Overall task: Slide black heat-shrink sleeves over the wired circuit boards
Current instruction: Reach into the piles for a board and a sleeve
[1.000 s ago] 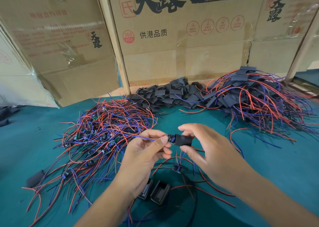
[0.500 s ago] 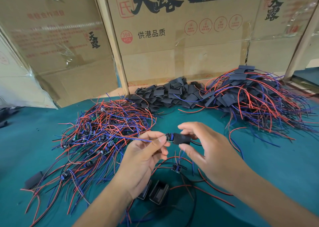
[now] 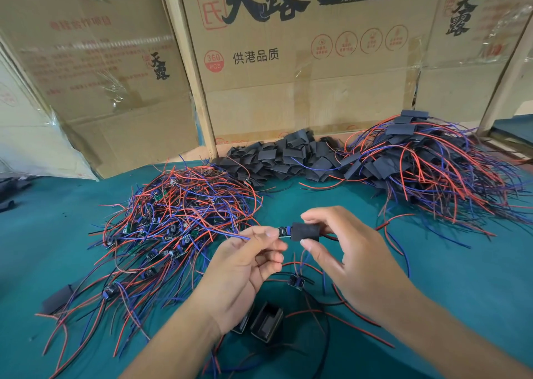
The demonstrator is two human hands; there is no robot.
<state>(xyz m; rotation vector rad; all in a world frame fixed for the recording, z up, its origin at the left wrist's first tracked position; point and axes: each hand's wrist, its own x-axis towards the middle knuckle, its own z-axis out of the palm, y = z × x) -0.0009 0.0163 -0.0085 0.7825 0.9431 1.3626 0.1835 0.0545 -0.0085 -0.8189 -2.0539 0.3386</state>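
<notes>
My right hand (image 3: 349, 251) pinches a black heat-shrink sleeve (image 3: 305, 231) between thumb and forefinger, above the green table. The sleeve covers most of a small circuit board (image 3: 284, 232), whose left end sticks out. My left hand (image 3: 248, 259) pinches that board's blue and red wires just left of the board. A pile of bare wired boards (image 3: 173, 223) lies to the left. Loose black sleeves (image 3: 277, 159) are heaped at the back centre. Sleeved boards with wires (image 3: 427, 165) are piled at the back right.
Two empty black sleeves (image 3: 266, 322) lie on the green table (image 3: 461, 280) below my left wrist, and one loose wired board (image 3: 297, 281) sits under my hands. Another sleeve (image 3: 59, 299) lies at the left. Cardboard boxes (image 3: 302, 61) form a wall behind the piles.
The sleeve has slid a little further left over the board, leaving less of the board showing. Both hands stay in about the same place.
</notes>
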